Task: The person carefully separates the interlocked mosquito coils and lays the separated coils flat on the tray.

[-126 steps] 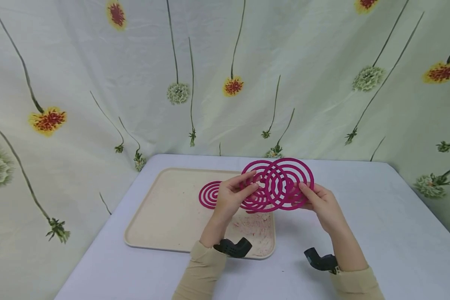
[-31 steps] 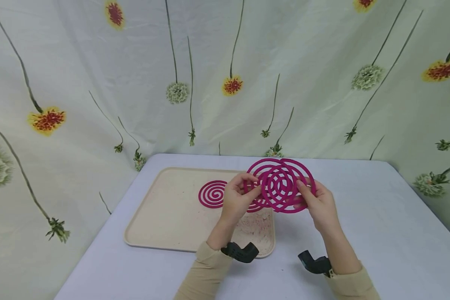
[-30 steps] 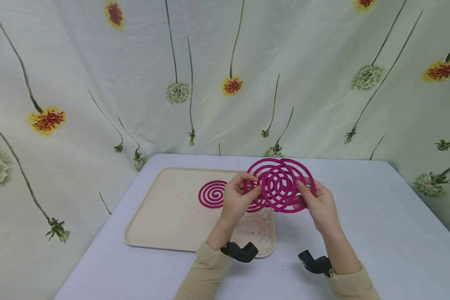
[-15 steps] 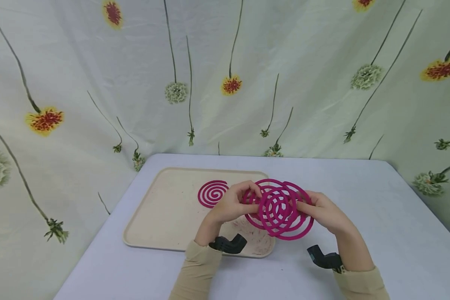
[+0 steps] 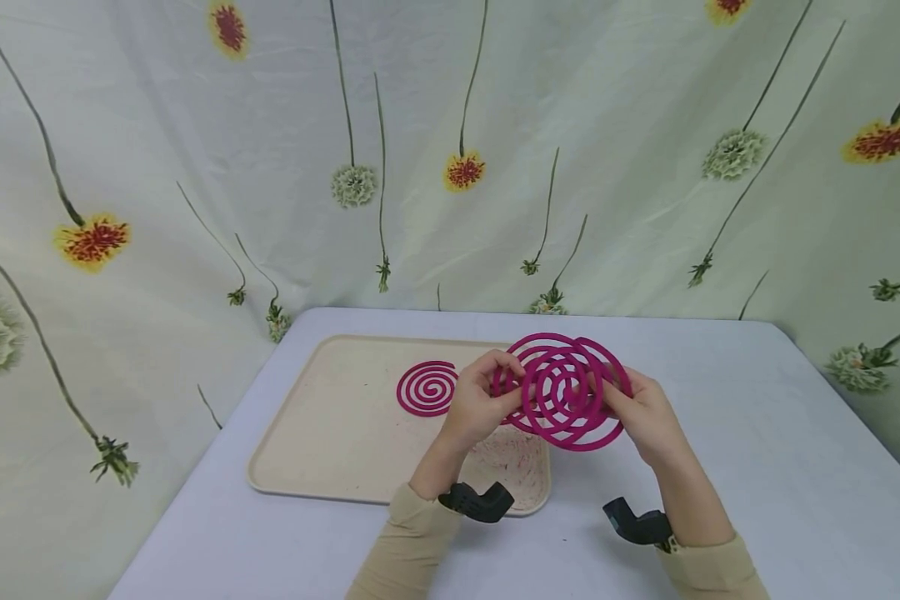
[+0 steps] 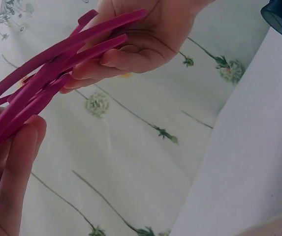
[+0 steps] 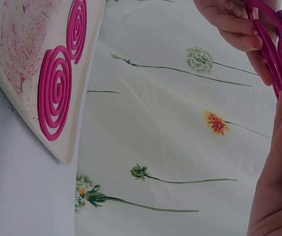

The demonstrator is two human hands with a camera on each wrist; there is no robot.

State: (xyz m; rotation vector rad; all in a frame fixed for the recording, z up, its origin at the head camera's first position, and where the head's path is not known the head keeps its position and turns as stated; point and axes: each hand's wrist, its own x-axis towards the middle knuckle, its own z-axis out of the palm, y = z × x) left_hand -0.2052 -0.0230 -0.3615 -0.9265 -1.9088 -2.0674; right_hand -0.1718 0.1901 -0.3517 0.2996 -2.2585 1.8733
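Magenta mosquito coils (image 5: 570, 398), overlapping and partly interleaved, are held up above the tray's right end. My left hand (image 5: 474, 407) pinches their left side between thumb and fingers. On the right side, my right hand (image 5: 645, 417) grips the outer rings, thumb toward me. Seen edge-on in the left wrist view, the held coils (image 6: 42, 69) cross one another at a slant, with small gaps between their strands. Another mosquito coil (image 5: 426, 388) lies flat on the tray left of my left hand. The right wrist view shows one more flat coil (image 7: 56, 93) near the tray's corner.
The beige tray (image 5: 322, 425) sits on the left part of the white-covered table (image 5: 727, 433). Magenta crumbs and dust (image 5: 513, 462) mark its near right end. A flower-printed cloth (image 5: 630, 167) hangs behind the table.
The held coils overlap more than several seconds ago, as my left hand has shifted right. Both hands tipped them downward half a second ago and have since raised them again.
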